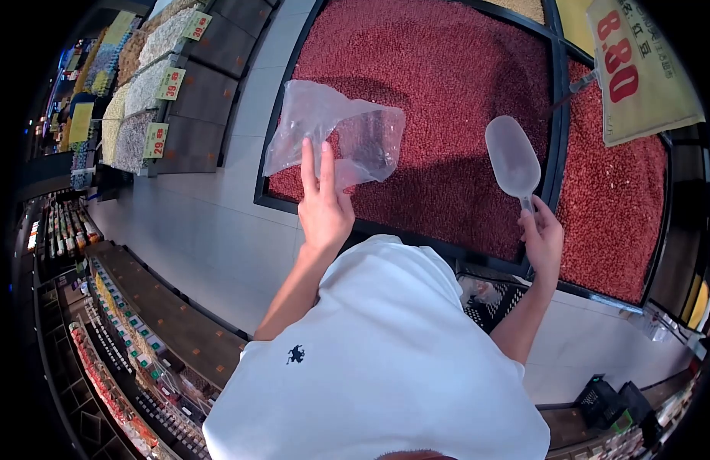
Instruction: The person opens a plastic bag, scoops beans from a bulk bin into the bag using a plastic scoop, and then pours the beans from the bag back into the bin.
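Note:
A clear plastic bag (303, 115) hangs over the near left part of a wide bin of small dark red beans (439, 69). My left hand (326, 216) grips it from below, two fingers stretched up along its side, the thumb partly hidden. The bag's mouth gapes to the right, and no beans can be made out inside. In my right hand (545, 241) is the handle of a translucent plastic scoop (514, 157). Its bowl points away from me above the beans' right side, and it looks empty.
Black rims (556, 115) divide the bean bin from a second bin of lighter red beans (612, 215). A price sign (642, 69) leans over that bin. Stepped shelves with price tags (171, 83) stand at the left. Behind me are black baskets (598, 399) and more shelving.

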`<control>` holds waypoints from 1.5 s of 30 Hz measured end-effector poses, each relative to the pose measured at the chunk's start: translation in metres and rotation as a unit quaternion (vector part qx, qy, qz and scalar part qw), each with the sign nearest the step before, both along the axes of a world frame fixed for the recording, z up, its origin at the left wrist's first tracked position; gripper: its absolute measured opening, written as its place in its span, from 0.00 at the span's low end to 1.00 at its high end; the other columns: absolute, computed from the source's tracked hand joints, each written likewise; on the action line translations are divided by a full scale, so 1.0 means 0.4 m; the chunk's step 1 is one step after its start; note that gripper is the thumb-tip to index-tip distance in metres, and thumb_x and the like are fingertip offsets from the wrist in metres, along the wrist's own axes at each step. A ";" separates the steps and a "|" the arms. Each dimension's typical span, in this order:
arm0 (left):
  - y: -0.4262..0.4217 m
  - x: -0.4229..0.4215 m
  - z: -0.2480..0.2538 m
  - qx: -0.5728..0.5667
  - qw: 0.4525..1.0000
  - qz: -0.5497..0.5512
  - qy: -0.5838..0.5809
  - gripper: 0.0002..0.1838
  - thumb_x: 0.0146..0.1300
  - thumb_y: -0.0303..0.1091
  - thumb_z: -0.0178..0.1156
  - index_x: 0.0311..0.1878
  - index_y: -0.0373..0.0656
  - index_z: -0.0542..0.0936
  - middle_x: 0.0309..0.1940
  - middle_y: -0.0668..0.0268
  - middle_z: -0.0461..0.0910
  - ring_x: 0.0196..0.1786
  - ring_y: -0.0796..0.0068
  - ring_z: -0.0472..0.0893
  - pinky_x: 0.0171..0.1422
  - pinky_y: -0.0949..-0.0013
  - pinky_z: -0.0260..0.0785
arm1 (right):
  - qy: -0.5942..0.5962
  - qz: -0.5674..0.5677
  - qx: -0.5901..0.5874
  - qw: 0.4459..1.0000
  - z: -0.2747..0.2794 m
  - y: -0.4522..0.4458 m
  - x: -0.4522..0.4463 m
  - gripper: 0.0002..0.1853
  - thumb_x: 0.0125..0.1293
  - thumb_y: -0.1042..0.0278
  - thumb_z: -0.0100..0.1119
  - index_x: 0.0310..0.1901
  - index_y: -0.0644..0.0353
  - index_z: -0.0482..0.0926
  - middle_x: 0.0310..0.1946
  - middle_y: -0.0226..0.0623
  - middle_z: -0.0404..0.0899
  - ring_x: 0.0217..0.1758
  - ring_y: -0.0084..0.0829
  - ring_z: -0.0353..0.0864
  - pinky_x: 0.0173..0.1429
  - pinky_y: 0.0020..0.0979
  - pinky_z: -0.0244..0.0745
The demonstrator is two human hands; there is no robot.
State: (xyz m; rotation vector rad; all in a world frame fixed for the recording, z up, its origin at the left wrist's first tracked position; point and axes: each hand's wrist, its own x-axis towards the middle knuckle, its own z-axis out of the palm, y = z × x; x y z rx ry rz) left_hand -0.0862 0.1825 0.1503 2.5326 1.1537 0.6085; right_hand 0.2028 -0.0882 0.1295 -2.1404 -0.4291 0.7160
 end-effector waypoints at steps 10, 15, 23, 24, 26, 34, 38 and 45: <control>0.012 0.001 -0.033 0.007 0.995 0.039 -0.093 0.48 0.65 0.21 0.63 0.86 0.41 0.51 0.86 0.35 0.39 0.61 0.32 0.81 0.46 0.54 0.85 | -0.012 0.004 -0.012 1.000 0.008 0.033 -0.010 0.27 0.79 0.65 0.62 0.73 0.70 0.74 0.37 0.32 0.86 0.33 0.15 0.78 0.36 0.21 0.74; 0.056 -0.014 -0.072 0.067 0.993 0.006 -0.093 0.51 0.66 0.21 0.65 0.87 0.40 0.48 0.87 0.38 0.39 0.55 0.47 0.87 0.43 0.64 0.83 | -0.008 -0.013 -0.004 1.000 0.006 0.023 -0.034 0.26 0.79 0.65 0.62 0.73 0.69 0.75 0.37 0.31 0.86 0.32 0.15 0.77 0.36 0.21 0.74; 0.029 -0.004 -0.041 0.024 0.985 0.012 -0.169 0.52 0.62 0.18 0.66 0.86 0.37 0.49 0.86 0.36 0.41 0.72 0.34 0.75 0.44 0.61 0.82 | -0.005 -0.032 0.005 0.999 -0.005 0.009 -0.059 0.26 0.79 0.64 0.63 0.73 0.67 0.76 0.36 0.30 0.85 0.31 0.14 0.76 0.36 0.21 0.73; 0.034 -0.006 -0.050 0.033 0.984 0.012 -0.176 0.52 0.62 0.18 0.66 0.86 0.36 0.49 0.86 0.37 0.42 0.71 0.36 0.76 0.42 0.63 0.82 | -0.004 -0.032 0.006 0.999 -0.006 0.009 -0.061 0.26 0.79 0.64 0.63 0.73 0.67 0.76 0.36 0.30 0.85 0.31 0.14 0.76 0.36 0.21 0.73; 0.048 -0.016 -0.066 0.028 0.981 0.006 -0.191 0.53 0.62 0.16 0.65 0.87 0.37 0.48 0.86 0.37 0.43 0.65 0.42 0.80 0.41 0.64 0.81 | -0.005 -0.028 0.017 0.999 -0.008 0.008 -0.063 0.26 0.79 0.63 0.63 0.72 0.67 0.76 0.36 0.29 0.85 0.31 0.14 0.76 0.36 0.21 0.73; 0.020 -0.035 -0.035 -0.058 0.989 -0.017 -0.136 0.51 0.61 0.14 0.61 0.87 0.42 0.51 0.85 0.37 0.44 0.42 0.46 0.88 0.38 0.62 0.82 | -0.006 -0.027 0.026 0.999 -0.011 -0.002 -0.051 0.26 0.79 0.64 0.63 0.72 0.67 0.76 0.35 0.30 0.85 0.31 0.15 0.76 0.36 0.21 0.73; 0.009 -0.038 -0.003 -0.035 0.998 -0.018 -0.052 0.49 0.62 0.18 0.62 0.86 0.49 0.55 0.83 0.37 0.49 0.48 0.42 0.88 0.44 0.55 0.85 | -0.012 -0.031 -0.014 0.999 -0.021 -0.007 -0.041 0.26 0.78 0.65 0.63 0.72 0.67 0.76 0.35 0.30 0.85 0.31 0.15 0.75 0.35 0.22 0.73; 0.023 -0.021 0.079 0.008 0.998 -0.060 0.012 0.43 0.56 0.19 0.69 0.77 0.57 0.73 0.76 0.47 0.61 0.48 0.55 0.83 0.52 0.57 0.81 | -0.054 -0.036 0.036 0.997 -0.078 -0.053 -0.018 0.24 0.78 0.66 0.63 0.71 0.66 0.78 0.34 0.30 0.84 0.30 0.16 0.76 0.33 0.23 0.73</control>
